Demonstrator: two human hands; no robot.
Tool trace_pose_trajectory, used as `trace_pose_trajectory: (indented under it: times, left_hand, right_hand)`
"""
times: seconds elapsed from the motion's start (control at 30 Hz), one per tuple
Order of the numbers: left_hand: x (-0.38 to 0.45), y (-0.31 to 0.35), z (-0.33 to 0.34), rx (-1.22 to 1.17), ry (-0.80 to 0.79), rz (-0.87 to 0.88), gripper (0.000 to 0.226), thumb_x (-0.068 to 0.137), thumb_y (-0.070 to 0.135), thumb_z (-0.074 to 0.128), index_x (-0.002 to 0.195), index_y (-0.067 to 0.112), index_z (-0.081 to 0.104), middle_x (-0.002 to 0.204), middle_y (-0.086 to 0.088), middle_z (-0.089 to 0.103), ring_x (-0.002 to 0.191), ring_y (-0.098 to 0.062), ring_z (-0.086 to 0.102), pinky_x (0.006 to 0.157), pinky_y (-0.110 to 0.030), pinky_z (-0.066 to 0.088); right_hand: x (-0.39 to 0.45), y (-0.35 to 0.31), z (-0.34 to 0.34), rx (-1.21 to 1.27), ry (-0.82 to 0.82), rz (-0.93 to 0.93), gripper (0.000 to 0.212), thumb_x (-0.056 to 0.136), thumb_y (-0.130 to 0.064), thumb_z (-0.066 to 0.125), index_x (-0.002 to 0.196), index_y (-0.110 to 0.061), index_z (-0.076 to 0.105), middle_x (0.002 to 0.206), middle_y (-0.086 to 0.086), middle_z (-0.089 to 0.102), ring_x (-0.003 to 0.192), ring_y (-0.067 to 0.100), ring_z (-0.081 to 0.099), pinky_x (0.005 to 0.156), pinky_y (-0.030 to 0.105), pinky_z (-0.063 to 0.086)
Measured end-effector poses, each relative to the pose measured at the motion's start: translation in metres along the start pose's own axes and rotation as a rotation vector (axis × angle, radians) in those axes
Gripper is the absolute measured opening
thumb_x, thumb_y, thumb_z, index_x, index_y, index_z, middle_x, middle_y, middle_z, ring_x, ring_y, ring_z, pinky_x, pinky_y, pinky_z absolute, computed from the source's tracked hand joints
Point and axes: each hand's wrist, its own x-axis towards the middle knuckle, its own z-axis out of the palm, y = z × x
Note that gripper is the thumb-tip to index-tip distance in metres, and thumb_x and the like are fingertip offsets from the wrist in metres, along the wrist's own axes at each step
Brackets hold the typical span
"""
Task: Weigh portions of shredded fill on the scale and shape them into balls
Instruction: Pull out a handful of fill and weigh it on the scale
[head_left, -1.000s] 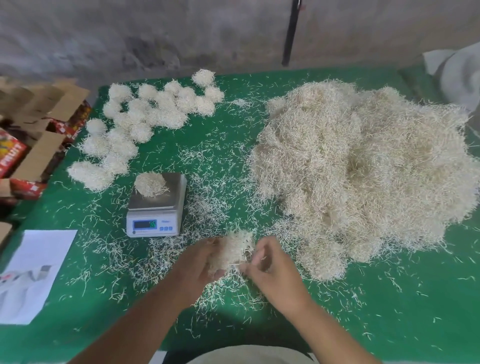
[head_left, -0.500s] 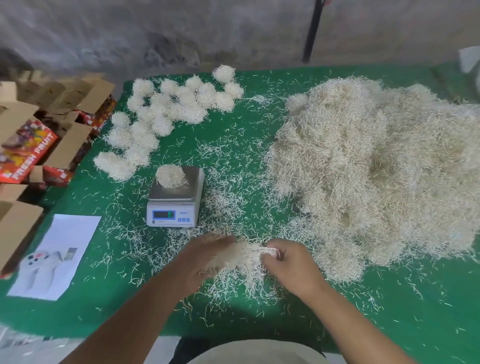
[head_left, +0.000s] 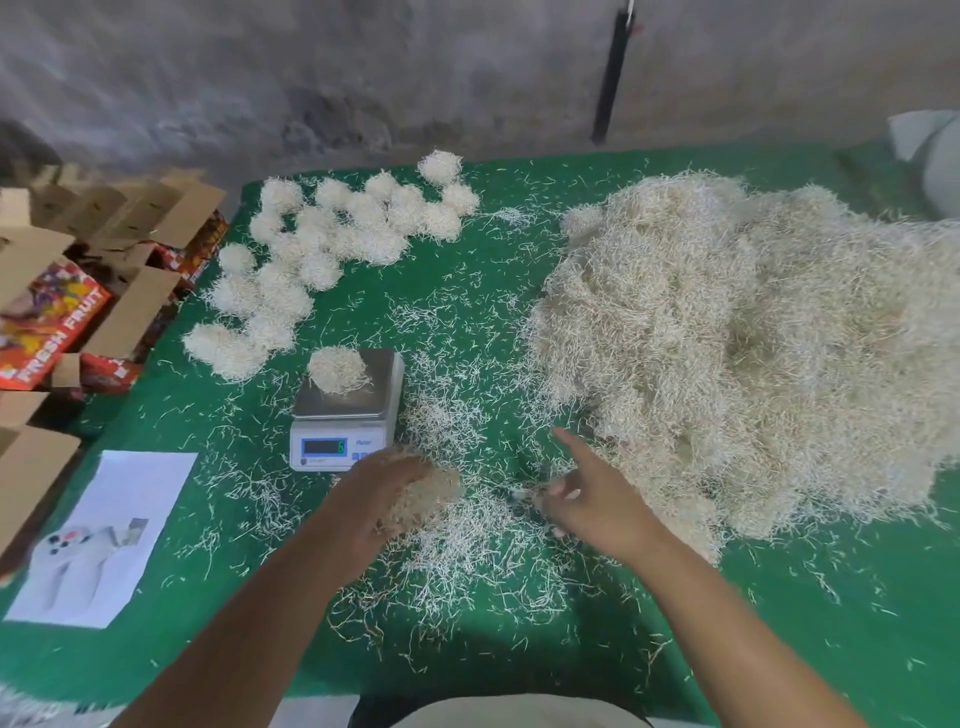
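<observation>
Brown cardboard boxes with open flaps sit far left, beside a flat white paper sheet. The green cloth table is dotted with thin pale shreds. Round fluffy balls lie bunched at the back left. One scruffy ball rests on the shiny metal top of the small white scale. Just in front, the left hand curls around a soft clump of shredded fill. The right hand holds nothing, one finger straight, the others bent. A big stringy heap of shredded fill fills the right side.
</observation>
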Motion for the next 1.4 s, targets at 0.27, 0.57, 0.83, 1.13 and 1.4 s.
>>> trace_pose_trajectory:
  times: [0.27,0.57,0.83,1.13,1.4]
  left_hand:
    - [-0.008,0.021,0.03,0.08,0.011,0.045,0.009,0.101,0.012,0.061,0.105,0.013,0.069,0.081,0.0,0.079,0.075,-0.025,0.076,0.08,-0.046,0.058]
    - [-0.006,0.003,-0.047,-0.179,0.225,0.071,0.013,0.095,0.016,0.067,0.107,0.021,0.067,0.106,0.0,0.068,0.098,-0.021,0.065,0.072,-0.028,0.063]
    - [-0.012,-0.013,-0.046,-0.122,0.003,-0.068,0.062,0.071,-0.023,0.078,0.122,0.012,0.072,0.126,0.009,0.056,0.112,-0.03,0.065,0.076,-0.003,0.052]
    - [-0.012,0.019,-0.028,0.469,0.359,0.381,0.025,0.098,0.035,0.058,0.122,0.041,0.056,0.121,0.008,0.067,0.113,-0.016,0.064,0.1,-0.047,0.054]
    - [0.007,-0.013,-0.042,0.928,0.308,0.301,0.07,0.099,0.07,0.005,0.162,0.04,0.008,0.17,0.01,0.01,0.157,-0.014,0.013,0.128,-0.04,0.02]
  right_hand:
    - [0.007,-0.027,0.062,-0.108,-0.134,-0.12,0.011,0.097,-0.036,0.075,0.103,-0.026,0.074,0.089,-0.003,0.074,0.062,0.008,0.067,0.054,0.025,0.058]
    - [0.014,0.064,-0.033,-0.245,0.281,0.295,0.021,0.101,-0.027,0.07,0.112,-0.011,0.077,0.082,0.004,0.075,0.059,0.012,0.064,0.059,0.034,0.059]
    - [0.009,-0.029,0.008,0.16,-0.05,0.198,0.086,0.091,-0.066,0.069,0.162,-0.038,0.029,0.115,-0.003,0.076,0.102,0.006,0.075,0.108,0.044,0.052]
    - [0.028,-0.141,0.124,1.452,-0.514,0.175,0.083,0.103,-0.074,0.038,0.157,-0.011,0.048,0.156,0.028,0.049,0.147,0.039,0.048,0.129,0.056,0.025]
    - [0.052,-0.165,0.184,1.482,-0.179,0.434,0.07,0.108,-0.063,0.034,0.144,-0.012,0.066,0.139,0.015,0.069,0.132,0.031,0.064,0.123,0.051,0.037]
